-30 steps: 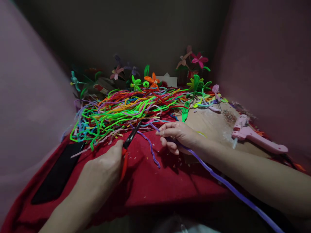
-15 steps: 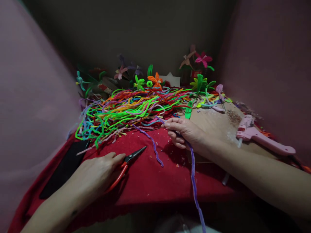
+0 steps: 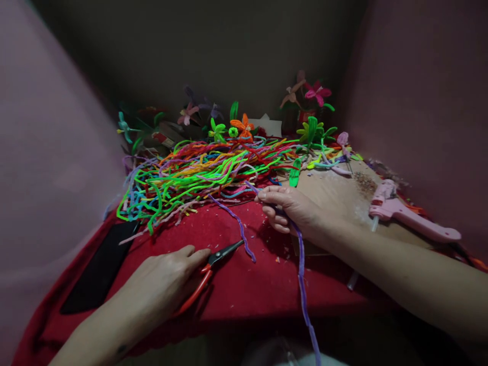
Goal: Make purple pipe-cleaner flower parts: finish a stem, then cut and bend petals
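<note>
My left hand [image 3: 173,277] is closed around a pair of red-handled scissors [image 3: 225,251], with the dark blades pointing right and looking closed. Their tip reaches a loose purple pipe cleaner [image 3: 235,217] lying on the red cloth; whether they touch I cannot tell. Between thumb and fingertips my right hand [image 3: 285,206] pinches a long purple pipe cleaner [image 3: 303,284]. One short end sticks out past the fingertips toward the pile, while the rest hangs over the front edge. Behind both hands spreads a big pile of coloured pipe cleaners [image 3: 202,170].
A pink glue gun [image 3: 412,213] rests on a cardboard sheet [image 3: 328,195] at right. A black flat object [image 3: 101,269] lies at left on the red cloth [image 3: 221,305]. Pipe-cleaner flowers [image 3: 242,125] stand along the back. A clear glue stick [image 3: 353,280] is near the front edge.
My left hand has moved the scissors to the right, bringing the tip up to the loose purple pipe cleaner. My right hand has stayed nearly still with its pipe cleaner.
</note>
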A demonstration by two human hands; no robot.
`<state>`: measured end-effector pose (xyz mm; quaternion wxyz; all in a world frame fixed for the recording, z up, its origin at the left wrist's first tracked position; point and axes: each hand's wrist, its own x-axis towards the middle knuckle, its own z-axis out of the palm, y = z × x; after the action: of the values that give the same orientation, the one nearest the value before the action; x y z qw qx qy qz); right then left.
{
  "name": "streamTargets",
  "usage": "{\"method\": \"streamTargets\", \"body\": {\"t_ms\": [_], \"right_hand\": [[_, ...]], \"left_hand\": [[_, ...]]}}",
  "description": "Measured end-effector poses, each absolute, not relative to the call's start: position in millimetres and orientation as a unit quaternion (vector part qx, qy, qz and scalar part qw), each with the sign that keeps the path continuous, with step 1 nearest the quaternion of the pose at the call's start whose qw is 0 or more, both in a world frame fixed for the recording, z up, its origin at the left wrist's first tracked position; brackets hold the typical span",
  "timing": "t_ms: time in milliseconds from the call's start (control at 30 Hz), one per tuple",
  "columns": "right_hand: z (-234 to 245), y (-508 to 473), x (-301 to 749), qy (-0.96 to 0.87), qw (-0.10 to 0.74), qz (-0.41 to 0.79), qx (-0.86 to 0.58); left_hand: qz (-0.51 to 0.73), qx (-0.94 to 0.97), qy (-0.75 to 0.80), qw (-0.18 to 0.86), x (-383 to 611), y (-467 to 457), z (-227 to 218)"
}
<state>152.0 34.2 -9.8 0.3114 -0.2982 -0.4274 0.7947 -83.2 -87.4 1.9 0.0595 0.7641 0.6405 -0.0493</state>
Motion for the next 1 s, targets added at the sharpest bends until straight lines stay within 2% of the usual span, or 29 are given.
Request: {"method": "streamTargets", "body": {"t_ms": [167, 400, 500, 533, 633, 700, 800, 900, 1000], "right_hand": [[-10.3, 34.1, 151.7, -0.426, 0.314, 0.796, -0.293], [-11.7, 34.2, 151.6, -0.429, 0.309, 0.8, -0.284], [-12.9, 32.4, 151.1, -0.439, 0.286, 0.809, -0.269], [-13.0, 31.0, 150.8, -0.443, 0.277, 0.811, -0.264], [-12.4, 25.7, 150.0, -0.456, 0.238, 0.82, -0.25], [-11.8, 23.2, 150.2, -0.459, 0.214, 0.828, -0.24], [-11.5, 23.7, 151.7, -0.457, 0.195, 0.832, -0.245], [-12.1, 28.2, 153.3, -0.463, 0.166, 0.83, -0.265], [-13.1, 32.7, 153.3, -0.49, 0.15, 0.806, -0.296]], "left_hand": [[-0.112, 0.795, 0.595, 0.036, -65.1, -78.7, -0.5], [-0.045, 0.806, 0.59, 0.026, -44.2, -58.8, 3.5], [0.112, 0.764, 0.63, 0.08, -36.6, -49.8, 9.2], [0.183, 0.734, 0.64, 0.135, -32.3, -46.4, 10.4], [0.351, 0.604, 0.585, 0.411, -15.8, -34.9, 9.2], [0.422, 0.521, 0.538, 0.511, -8.0, -27.1, 5.9], [0.528, 0.426, 0.514, 0.525, -13.6, -15.0, 3.9], [0.645, 0.337, 0.488, 0.483, -42.6, -4.0, 6.4], [0.703, 0.267, 0.483, 0.448, -77.2, 1.9, 5.7]]}}
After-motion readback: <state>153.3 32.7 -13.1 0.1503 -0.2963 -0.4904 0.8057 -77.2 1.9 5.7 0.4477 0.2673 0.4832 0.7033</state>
